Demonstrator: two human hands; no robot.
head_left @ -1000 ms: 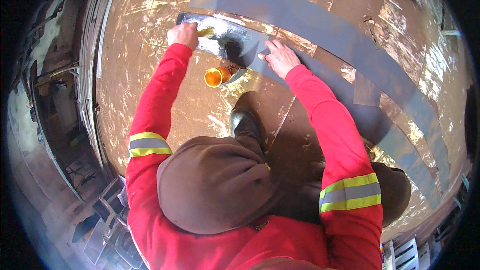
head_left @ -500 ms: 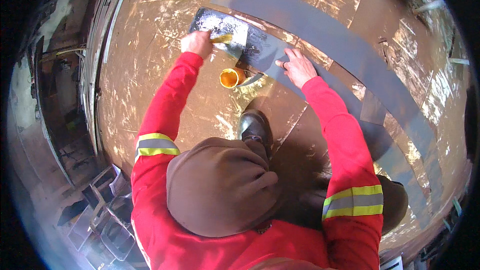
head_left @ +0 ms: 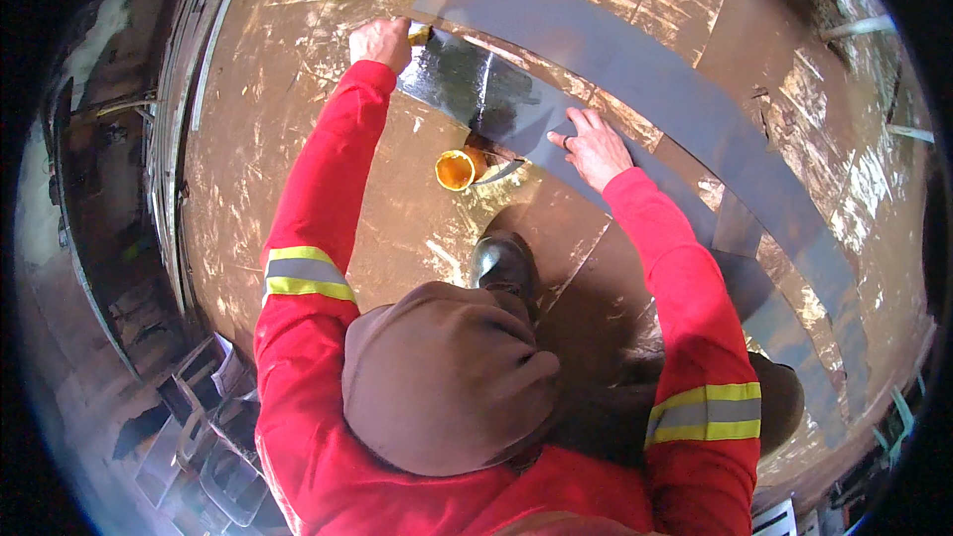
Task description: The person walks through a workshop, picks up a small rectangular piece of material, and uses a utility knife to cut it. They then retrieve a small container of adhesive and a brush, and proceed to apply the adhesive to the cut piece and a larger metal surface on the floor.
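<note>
My left hand [head_left: 380,43], at the far left, is closed around a paintbrush [head_left: 422,37]; only a short yellowish part shows beside the fist. Under and beside it lies the left end of a long, curved grey strip [head_left: 541,124], coated dark and glossy there. My right hand [head_left: 598,152] rests on the strip farther right, its fingers spread and holding nothing. Between my arms, close to the strip's near edge, is a small open pot [head_left: 455,171] with a yellow rim and orange inside.
A second, wider curved grey strip [head_left: 615,45] lies beyond the first on the scuffed brown board surface [head_left: 298,139]. My dark boot [head_left: 504,263] stands nearer than the pot. Jumbled frames [head_left: 223,462] fill the lower left, and stacked long pieces [head_left: 184,159] run along the left.
My left hand has moved up and slightly left with the brush, toward the strip's end. The pale patch on the strip has turned mostly dark. My right hand has stayed almost in place.
</note>
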